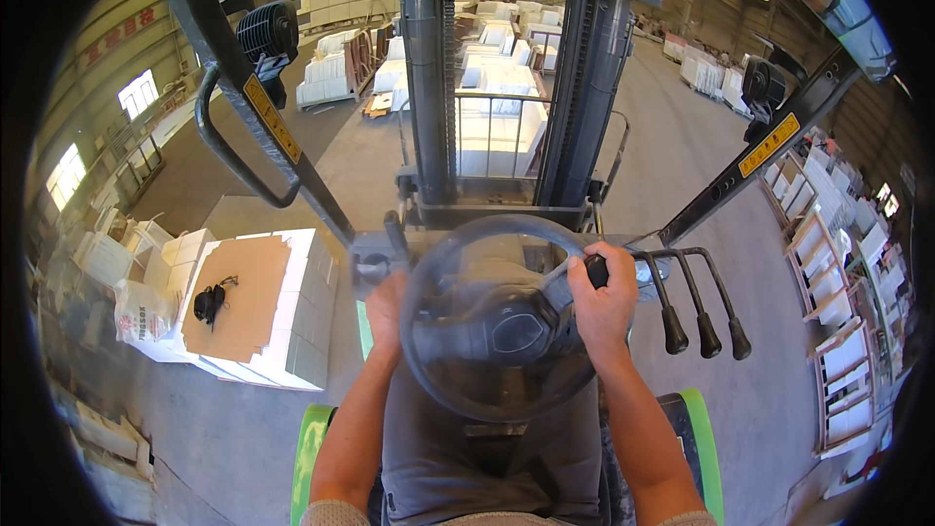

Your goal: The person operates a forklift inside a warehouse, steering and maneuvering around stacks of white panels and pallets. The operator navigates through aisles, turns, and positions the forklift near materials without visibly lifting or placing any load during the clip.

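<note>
I sit at the controls of a forklift, with the black steering wheel [426,378] before me. My right hand [602,310] is closed around a black steering knob [596,271] at the wheel's right rim. Beside the left rim is my left hand [388,307], its fingers blurred and partly hidden, so its grip is unclear. A short black lever [394,232] rises just beyond it. Right of my right hand, several black-knobbed control levers [708,331] hang untouched.
Ahead, the dark mast [429,88] stands before stacked white slabs [499,131]. At left, a white block stack [310,302] carries a cardboard sheet [234,302] with a small black item [209,302]. Wooden frames of white slabs [845,385] line the right side. A mirror [838,5] hangs upper right.
</note>
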